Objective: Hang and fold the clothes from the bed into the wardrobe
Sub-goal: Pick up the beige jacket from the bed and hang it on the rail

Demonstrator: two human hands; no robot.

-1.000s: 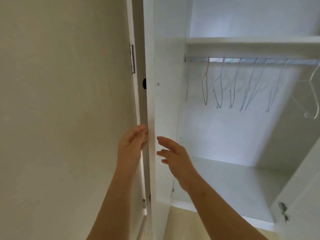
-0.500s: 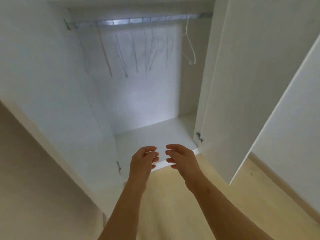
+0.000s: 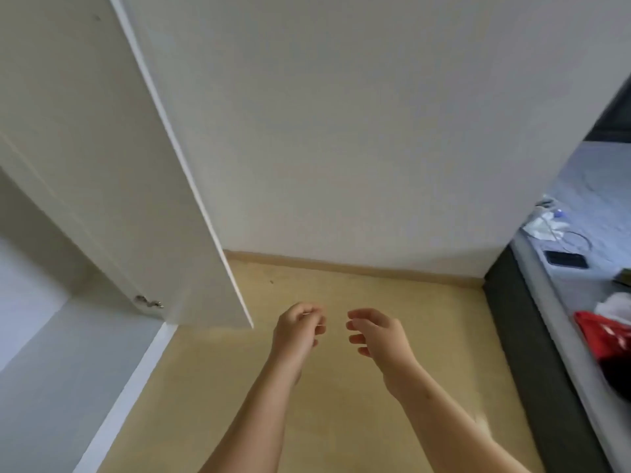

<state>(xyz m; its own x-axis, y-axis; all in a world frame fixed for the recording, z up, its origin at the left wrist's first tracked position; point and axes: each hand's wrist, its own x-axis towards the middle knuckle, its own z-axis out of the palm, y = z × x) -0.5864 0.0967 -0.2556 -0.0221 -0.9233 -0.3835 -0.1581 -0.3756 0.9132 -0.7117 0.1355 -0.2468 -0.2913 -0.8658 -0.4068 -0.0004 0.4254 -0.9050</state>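
The white wardrobe [image 3: 51, 353] stands open at the left, its right door [image 3: 143, 186] swung out toward me. At the far right lies the bed [image 3: 587, 206], with a red garment [image 3: 604, 332], a white one [image 3: 618, 302] and a dark one [image 3: 618, 373] near its edge. My left hand [image 3: 297, 331] and my right hand [image 3: 379, 332] hover side by side over the floor, between wardrobe and bed. Both have loosely curled fingers and hold nothing.
A plain wall [image 3: 358, 131] faces me, with a wooden skirting along the yellowish floor [image 3: 341, 387]. A dark bed frame [image 3: 532, 353] runs along the right. A phone [image 3: 565, 258], a cable and some white items [image 3: 546, 227] lie on the bed.
My view has swung right, from the wardrobe's inside with its hangers to the wall, floor and bed. My hands left the door's edge and now hang free over the floor.
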